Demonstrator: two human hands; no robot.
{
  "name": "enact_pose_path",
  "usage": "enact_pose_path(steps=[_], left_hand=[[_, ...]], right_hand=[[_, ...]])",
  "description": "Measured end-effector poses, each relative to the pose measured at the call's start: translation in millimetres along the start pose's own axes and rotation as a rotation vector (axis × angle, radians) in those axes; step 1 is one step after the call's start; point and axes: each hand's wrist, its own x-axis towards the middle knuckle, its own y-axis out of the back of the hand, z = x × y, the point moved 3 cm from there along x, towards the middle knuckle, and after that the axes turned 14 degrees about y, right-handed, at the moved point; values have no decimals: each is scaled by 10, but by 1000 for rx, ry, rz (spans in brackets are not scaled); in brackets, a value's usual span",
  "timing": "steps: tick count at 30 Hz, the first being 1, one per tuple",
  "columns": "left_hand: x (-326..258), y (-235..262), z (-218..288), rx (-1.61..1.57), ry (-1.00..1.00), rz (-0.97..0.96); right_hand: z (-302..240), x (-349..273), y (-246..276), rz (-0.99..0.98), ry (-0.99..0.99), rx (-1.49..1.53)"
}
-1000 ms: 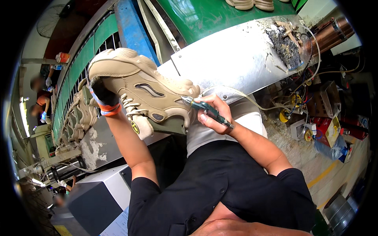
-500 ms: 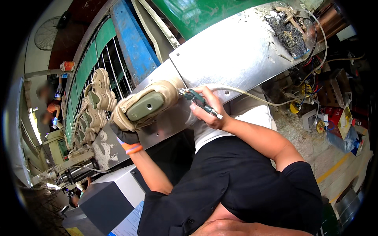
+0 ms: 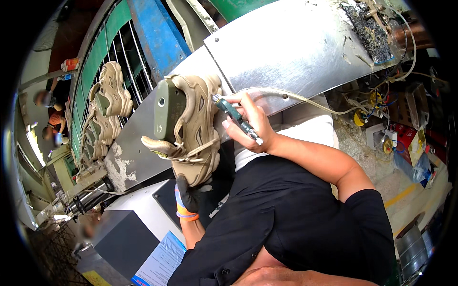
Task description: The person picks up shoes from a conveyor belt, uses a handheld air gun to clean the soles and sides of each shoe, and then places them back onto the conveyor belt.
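The left hand [image 3: 187, 196], in a dark glove with an orange cuff, is closed around the lower end of a beige lace-up sports shoe mounted on an olive-green plastic last [image 3: 191, 126]. The shoe is held up in front of the sloping grey sheet-metal panel [image 3: 296, 52], clear of the body. Its long axis runs near vertical, tilted slightly; the green last faces left and the beige side wall faces right.

The right hand [image 3: 249, 125] is bare and wrapped in a pen-like grip around a slim dark-green pen-shaped hand tool with a metal tip [image 3: 237, 119]. A pale hose [image 3: 305, 97] runs from the hand toward the right. The upper tip of the tool points up and left, just beside the upper right edge of the shoe; contact cannot be confirmed.

The shoe lies directly left of the right hand, so this hand is nearer to the upper portion, and the left hand supports from below.

Further beige shoes [image 3: 112, 93] sit on a green wire rack [image 3: 102, 66] at the left.
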Motion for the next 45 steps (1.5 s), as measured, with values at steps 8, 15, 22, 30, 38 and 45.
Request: enact_pose_path(steps=[8,15,22,30,38,45], left_hand=[[148,-413,46,-210,92,-186],[272,-771,134,-279,105,-275],[280,-963,167,-245,167,-374],[327,-1367,255,-234,249,-580],[461,-1490,174,-289,264,-694],[471,-1473,171,-263,228,-687]], right_hand=[[38,22,59,3,4,-17],[-33,-83,126,-63,-139,64],[-160,-220,312,-74,-171,-11],[-479,-420,545,-101,-405,146],[-592,-217,855,2,-56,-4],[-206,333,527,-172,139,-331]])
